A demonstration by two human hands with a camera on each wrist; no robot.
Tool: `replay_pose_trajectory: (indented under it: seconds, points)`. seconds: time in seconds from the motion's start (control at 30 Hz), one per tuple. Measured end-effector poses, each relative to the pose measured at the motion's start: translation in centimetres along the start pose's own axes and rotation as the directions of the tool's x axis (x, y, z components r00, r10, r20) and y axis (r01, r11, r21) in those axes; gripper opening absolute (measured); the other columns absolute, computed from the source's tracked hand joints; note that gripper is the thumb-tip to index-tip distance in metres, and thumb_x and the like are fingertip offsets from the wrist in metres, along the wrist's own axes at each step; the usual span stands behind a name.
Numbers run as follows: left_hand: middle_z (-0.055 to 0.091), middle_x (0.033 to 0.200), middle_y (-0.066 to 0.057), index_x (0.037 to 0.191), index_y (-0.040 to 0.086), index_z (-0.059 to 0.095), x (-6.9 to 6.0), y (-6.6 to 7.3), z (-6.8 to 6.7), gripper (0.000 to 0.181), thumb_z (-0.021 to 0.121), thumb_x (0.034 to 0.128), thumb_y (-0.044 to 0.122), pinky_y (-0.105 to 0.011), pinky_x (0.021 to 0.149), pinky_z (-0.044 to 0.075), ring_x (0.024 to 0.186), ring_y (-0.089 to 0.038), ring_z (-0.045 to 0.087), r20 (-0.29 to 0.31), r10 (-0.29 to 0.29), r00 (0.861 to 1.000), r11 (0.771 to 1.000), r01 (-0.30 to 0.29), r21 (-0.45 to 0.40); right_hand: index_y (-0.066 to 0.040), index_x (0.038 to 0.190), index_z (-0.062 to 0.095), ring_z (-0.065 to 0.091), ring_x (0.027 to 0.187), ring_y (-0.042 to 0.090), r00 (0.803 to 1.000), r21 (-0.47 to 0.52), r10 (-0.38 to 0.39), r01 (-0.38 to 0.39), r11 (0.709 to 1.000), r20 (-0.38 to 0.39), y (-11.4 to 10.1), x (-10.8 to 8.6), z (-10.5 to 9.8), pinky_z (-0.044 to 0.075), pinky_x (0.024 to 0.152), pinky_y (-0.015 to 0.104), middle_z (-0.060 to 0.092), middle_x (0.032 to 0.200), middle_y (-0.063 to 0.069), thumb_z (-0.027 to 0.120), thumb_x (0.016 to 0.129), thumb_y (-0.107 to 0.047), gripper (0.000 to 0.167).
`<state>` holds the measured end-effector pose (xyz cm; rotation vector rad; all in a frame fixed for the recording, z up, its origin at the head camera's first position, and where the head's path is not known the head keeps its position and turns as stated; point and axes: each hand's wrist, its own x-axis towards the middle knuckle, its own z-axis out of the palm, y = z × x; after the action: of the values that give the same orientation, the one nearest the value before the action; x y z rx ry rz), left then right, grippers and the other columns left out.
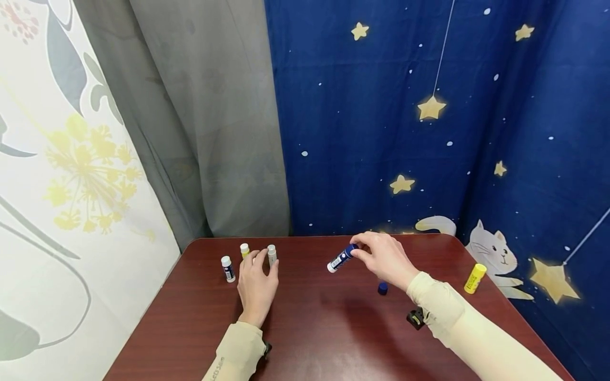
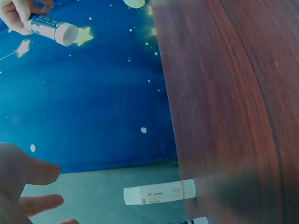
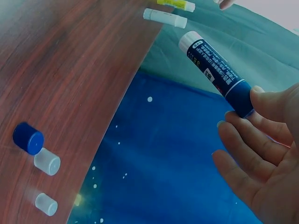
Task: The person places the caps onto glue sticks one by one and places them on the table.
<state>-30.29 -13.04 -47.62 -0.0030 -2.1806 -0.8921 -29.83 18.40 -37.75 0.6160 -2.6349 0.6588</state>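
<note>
My right hand (image 1: 385, 256) pinches a dark blue glue stick (image 3: 217, 74) by its blue end between thumb and fingers. The stick is tilted above the table, its white end pointing down and left. My left hand (image 1: 258, 290) holds nothing, its fingers parted and slightly bent. Just beyond it stands a white glue stick (image 1: 272, 254); the left wrist view shows a gap between the fingers (image 2: 43, 204) and this stick. Behind the left fingertips, a yellow glue stick with a white top (image 1: 245, 248) is partly hidden. Another dark blue glue stick (image 1: 228, 269) stands farther left.
A blue cap (image 1: 383, 288) lies on the red-brown table (image 1: 314, 338) below my right hand. Two translucent white caps, one larger (image 3: 47, 161) and one smaller (image 3: 46, 204), sit near it. A yellow glue stick (image 1: 475, 278) stands near the right edge. Curtains hang behind the table.
</note>
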Motion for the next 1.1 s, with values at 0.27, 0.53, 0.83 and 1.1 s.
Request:
replay_pose_trajectory:
  seconds: [0.27, 0.53, 0.83, 1.1]
  points:
    - [0.057, 0.134, -0.012, 0.127, 0.014, 0.068, 0.0, -0.9, 0.1, 0.043, 0.080, 0.0857, 0.017, -0.060, 0.083, 0.048, 0.126, -0.034, 0.050, -0.017, -0.018, 1.000, 1.000, 0.018, 0.020, -0.026, 0.106, 0.071, 0.053, 0.058, 0.009, 0.999, 0.002, 0.029, -0.029, 1.000, 0.037, 1.1, -0.3, -0.6, 0.044, 0.053, 0.033, 0.059, 0.079, -0.012, 0.075, 0.093, -0.027, 0.014]
    - [0.048, 0.145, -0.015, 0.132, 0.012, 0.065, 0.2, -1.9, 0.3, 0.047, 0.079, 0.0871, 0.017, -0.059, 0.083, 0.048, 0.136, -0.034, 0.041, -0.024, -0.031, 0.999, 0.999, 0.031, 0.016, -0.024, 0.105, 0.072, 0.054, 0.064, 0.009, 1.000, -0.054, 0.009, -0.009, 0.999, 0.015, 2.4, -0.6, -1.1, 0.044, 0.058, 0.033, 0.060, 0.080, -0.014, 0.077, 0.091, -0.027, 0.015]
    - [0.048, 0.145, -0.014, 0.135, 0.013, 0.062, 0.2, -2.7, 0.5, 0.049, 0.077, 0.0889, 0.020, -0.060, 0.082, 0.048, 0.134, -0.033, 0.042, -0.019, -0.065, 0.998, 0.998, 0.065, 0.007, -0.024, 0.103, 0.072, 0.052, 0.065, 0.010, 1.000, -0.097, 0.013, -0.010, 0.995, 0.028, 3.8, -0.9, -1.5, 0.043, 0.056, 0.032, 0.059, 0.078, -0.015, 0.078, 0.090, -0.026, 0.014]
    - [0.049, 0.141, -0.015, 0.139, 0.015, 0.058, 0.3, -3.2, 0.4, 0.053, 0.077, 0.0896, 0.021, -0.061, 0.079, 0.047, 0.126, -0.035, 0.048, -0.003, -0.107, 0.994, 0.994, 0.107, -0.004, -0.023, 0.102, 0.072, 0.051, 0.062, 0.011, 0.999, -0.123, 0.023, -0.018, 0.992, 0.035, 5.0, -1.1, -2.4, 0.041, 0.054, 0.032, 0.058, 0.076, -0.013, 0.078, 0.090, -0.024, 0.013]
